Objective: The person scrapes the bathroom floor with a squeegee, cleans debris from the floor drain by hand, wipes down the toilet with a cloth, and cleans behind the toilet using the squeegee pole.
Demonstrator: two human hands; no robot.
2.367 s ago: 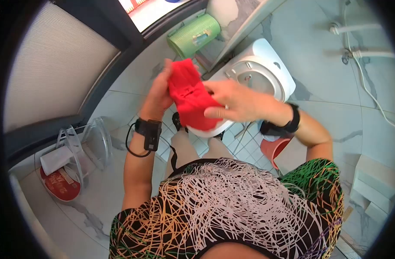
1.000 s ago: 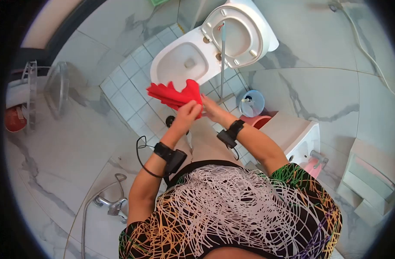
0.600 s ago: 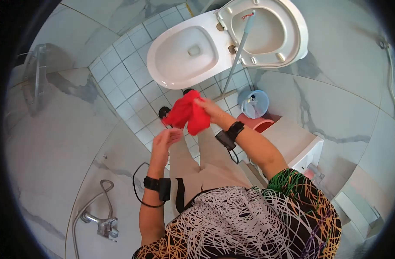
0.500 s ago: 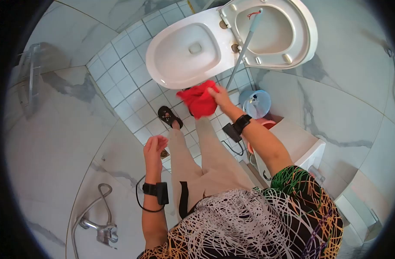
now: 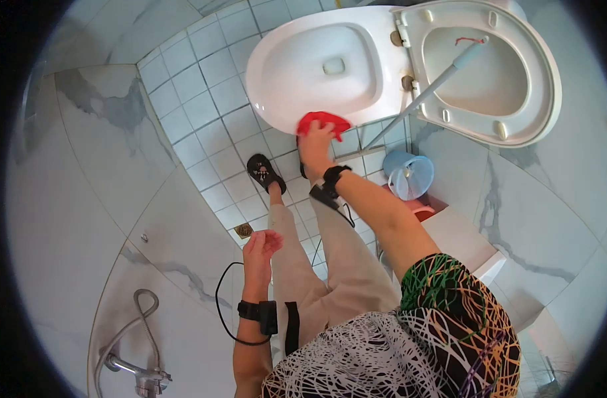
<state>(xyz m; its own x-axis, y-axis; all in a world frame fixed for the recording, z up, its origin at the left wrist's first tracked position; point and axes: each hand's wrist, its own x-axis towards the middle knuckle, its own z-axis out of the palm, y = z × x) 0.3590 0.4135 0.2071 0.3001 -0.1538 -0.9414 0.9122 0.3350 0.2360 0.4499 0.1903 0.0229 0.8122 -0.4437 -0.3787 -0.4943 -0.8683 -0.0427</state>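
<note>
My right hand (image 5: 317, 142) grips a bunched red cloth (image 5: 325, 121) and holds it at the near outer side of the white toilet bowl (image 5: 267, 99). Whether the cloth presses on the porcelain is hard to see. The toilet seat (image 5: 545, 99) is raised, and the bowl's inside shows. Away from the toilet, my left hand (image 5: 262, 245) hovers in front of my left thigh, with nothing in it and its fingers loosely bent and apart.
A grey-handled stick (image 5: 426, 93) leans across the raised seat. Right of my feet stand a blue bucket (image 5: 419, 176) and a red basin (image 5: 419, 209). A shower tap (image 5: 147, 381) with a hose is at lower left; a drain (image 5: 243, 230) lies in the tiled floor (image 5: 204, 142).
My right hand has brought the red cloth up to the toilet's side, and the cloth is more bunched. The view has shifted. My left hand remains without anything in it.
</note>
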